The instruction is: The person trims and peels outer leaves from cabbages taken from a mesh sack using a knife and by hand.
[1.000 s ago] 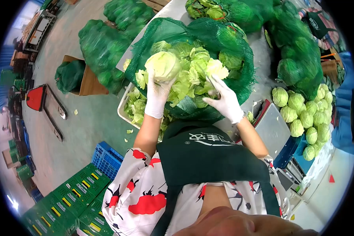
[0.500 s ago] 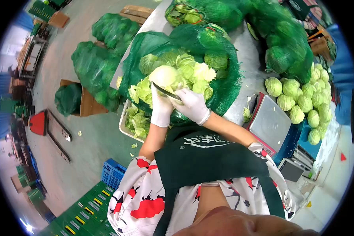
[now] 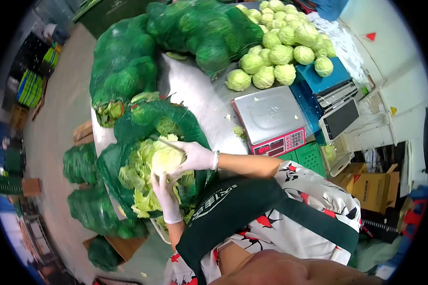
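My left hand (image 3: 166, 197), in a white glove, cups a trimmed pale cabbage (image 3: 168, 160) from below. My gloved right hand (image 3: 195, 156) lies against the cabbage's right side and grips a knife (image 3: 162, 140), whose thin blade points left past the top of the cabbage; the handle is hidden in the hand. Both hands are over an open green mesh sack (image 3: 202, 130). Loose cabbage leaves (image 3: 140, 178) lie in the sack, left of and under the held cabbage.
A red-edged weighing scale (image 3: 268, 114) stands on the metal table (image 3: 188, 88), right of the sack. Behind it is a pile of trimmed cabbages (image 3: 281, 54). Full green mesh sacks (image 3: 123, 61) line the table's far side; more sacks (image 3: 92, 209) are on the floor at left.
The view has swung to the right, bringing the scale and cabbage pile nearer the middle. My right hand has moved from below the cabbage to its right side, with the knife now above it.
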`<state>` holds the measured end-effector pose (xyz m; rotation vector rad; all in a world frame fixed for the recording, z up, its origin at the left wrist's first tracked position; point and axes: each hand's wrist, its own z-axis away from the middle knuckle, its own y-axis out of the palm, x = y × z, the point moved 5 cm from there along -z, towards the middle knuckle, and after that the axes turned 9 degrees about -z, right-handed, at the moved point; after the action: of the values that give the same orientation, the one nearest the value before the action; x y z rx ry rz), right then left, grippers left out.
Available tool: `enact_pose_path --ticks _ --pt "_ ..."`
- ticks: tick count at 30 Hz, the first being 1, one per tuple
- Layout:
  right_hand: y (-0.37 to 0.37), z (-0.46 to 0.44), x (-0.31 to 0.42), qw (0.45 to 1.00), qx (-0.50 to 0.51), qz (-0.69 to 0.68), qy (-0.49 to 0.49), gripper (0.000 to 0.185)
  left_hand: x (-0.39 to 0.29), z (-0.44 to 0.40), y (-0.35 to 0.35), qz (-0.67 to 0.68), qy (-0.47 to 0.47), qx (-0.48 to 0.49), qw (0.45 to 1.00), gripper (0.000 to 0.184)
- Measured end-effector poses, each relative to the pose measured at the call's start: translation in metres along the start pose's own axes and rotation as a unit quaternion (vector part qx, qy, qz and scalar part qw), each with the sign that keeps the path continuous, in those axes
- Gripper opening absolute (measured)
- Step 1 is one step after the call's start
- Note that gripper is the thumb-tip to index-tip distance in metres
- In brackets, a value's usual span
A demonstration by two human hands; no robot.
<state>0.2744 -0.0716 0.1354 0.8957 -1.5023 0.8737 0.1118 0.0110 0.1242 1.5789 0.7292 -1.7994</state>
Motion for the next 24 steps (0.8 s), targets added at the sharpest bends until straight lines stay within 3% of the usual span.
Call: enact_pose_path --ticks 2,3,5,6,8,12,14,16,18,20,21,22,24 --pt "-0.037 0.010 0.004 0.966 0.001 -0.128 0.225 0.095 0.003 -0.009 0.008 0.133 -0.033 0.074 0.988 0.053" --pt "-0.060 0.016 -0.003 0.948 -0.016 -0.148 0.280 0.090 0.003 -0.013 0.014 0.198 -0.050 0.108 0.973 0.055" --pt "-0.107 0.023 -0.018 0.958 -0.112 -0.173 0.201 0.080 -0.008 -0.020 0.026 0.168 -0.042 0.124 0.977 0.058" --pt "-0.131 0.026 -0.018 0.965 -0.189 -0.173 0.062 0.075 -0.015 -0.023 0.030 0.153 -0.038 0.129 0.979 0.060" --pt "-0.192 0.029 -0.004 0.952 -0.287 -0.094 0.057 0.073 -0.021 -0.030 0.033 0.104 -0.025 0.105 0.989 0.056" --pt "-0.322 0.029 0.008 0.869 -0.496 0.008 -0.001 0.064 -0.017 -0.041 0.031 0.071 -0.032 0.076 0.994 0.051" --pt "-0.406 0.014 -0.030 0.831 -0.542 0.098 -0.081 0.064 -0.004 -0.050 0.025 0.057 -0.043 0.057 0.996 0.050" --pt "-0.438 0.005 -0.016 0.806 -0.576 0.133 0.001 0.068 0.002 -0.062 0.019 0.059 -0.061 0.032 0.996 0.049" --pt "-0.499 -0.016 -0.046 0.760 -0.570 0.285 0.129 0.071 0.008 -0.074 0.011 0.063 -0.075 -0.006 0.995 0.048" --pt "-0.528 -0.027 -0.083 0.799 -0.589 0.086 0.085 0.066 0.015 -0.087 0.002 0.056 -0.087 -0.042 0.994 0.045" --pt "-0.559 -0.028 -0.105 0.775 -0.577 0.210 0.151 0.062 0.016 -0.095 -0.002 0.042 -0.094 -0.062 0.993 0.044" --pt "-0.561 -0.031 -0.097 0.693 -0.573 0.368 0.237 0.064 0.018 -0.103 -0.006 0.029 -0.100 -0.078 0.991 0.044" --pt "-0.576 -0.029 -0.074 0.685 -0.543 0.432 0.221 0.068 0.031 -0.096 -0.034 0.028 -0.057 -0.079 0.995 0.048"
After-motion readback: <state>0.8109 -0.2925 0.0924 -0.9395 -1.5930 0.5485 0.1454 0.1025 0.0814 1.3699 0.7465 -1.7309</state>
